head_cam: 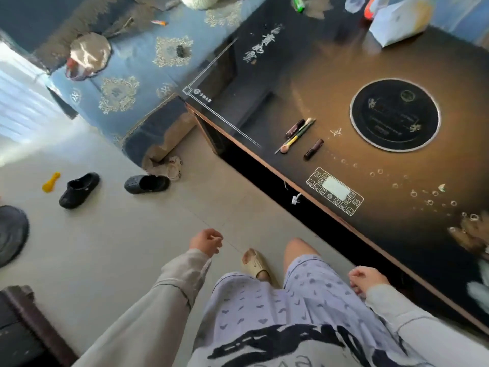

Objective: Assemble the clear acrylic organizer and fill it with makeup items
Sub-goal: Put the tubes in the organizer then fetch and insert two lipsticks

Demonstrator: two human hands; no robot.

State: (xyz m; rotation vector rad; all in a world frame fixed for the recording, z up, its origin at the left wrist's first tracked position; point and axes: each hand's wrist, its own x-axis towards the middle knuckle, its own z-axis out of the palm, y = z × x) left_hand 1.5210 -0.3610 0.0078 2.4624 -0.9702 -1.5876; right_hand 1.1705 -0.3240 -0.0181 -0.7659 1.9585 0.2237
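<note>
Both the left hand (207, 242) and the right hand (366, 280) hang loosely curled and empty, so first step close to the makeup items (300, 135) on the dark surface (330, 83); no organizer is visible.

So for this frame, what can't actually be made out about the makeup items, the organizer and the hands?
Head view only:
- Acrylic organizer: not in view anywhere.
- Makeup items on the table: too small to count; brushes overlap.
- Left hand and right hand: fingers curled, palms hidden; nothing visibly held.
- Bottles: cut by the top edge.
</note>
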